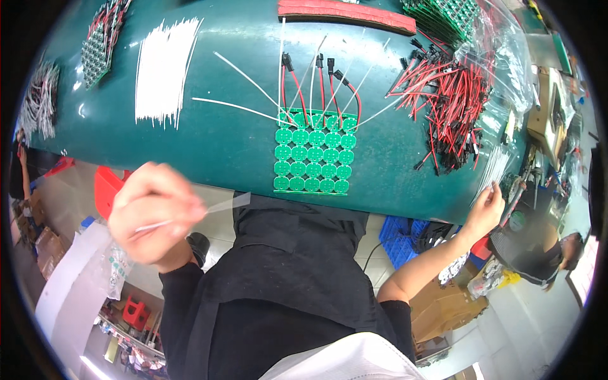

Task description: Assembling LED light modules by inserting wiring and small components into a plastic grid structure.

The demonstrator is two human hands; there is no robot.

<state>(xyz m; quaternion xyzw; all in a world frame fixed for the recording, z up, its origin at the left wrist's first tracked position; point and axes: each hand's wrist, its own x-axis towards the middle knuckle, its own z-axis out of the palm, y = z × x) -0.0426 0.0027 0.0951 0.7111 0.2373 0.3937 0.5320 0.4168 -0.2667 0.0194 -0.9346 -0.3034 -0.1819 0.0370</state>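
Note:
My left hand (155,212) is raised off the table's near edge at the left, its fingers closed on a thin white wire (229,204); hand and wire are smeared by motion. At the right edge of the table, my right hand (486,212) pinches the near end of a small bundle of white wires (493,166); how many it grips I cannot tell. Between the hands lies a green panel of round circuit boards (315,153). Several red and black leads with black connectors (330,63) and loose white wires (237,104) extend from its far row.
A heap of red and black leads (453,107) lies on the right, beside clear plastic bags (503,57). A red bar (345,14) and stacked green boards (443,16) are at the back. White wires (166,73) and wired boards (98,54) lie left. A person (538,253) sits at the right.

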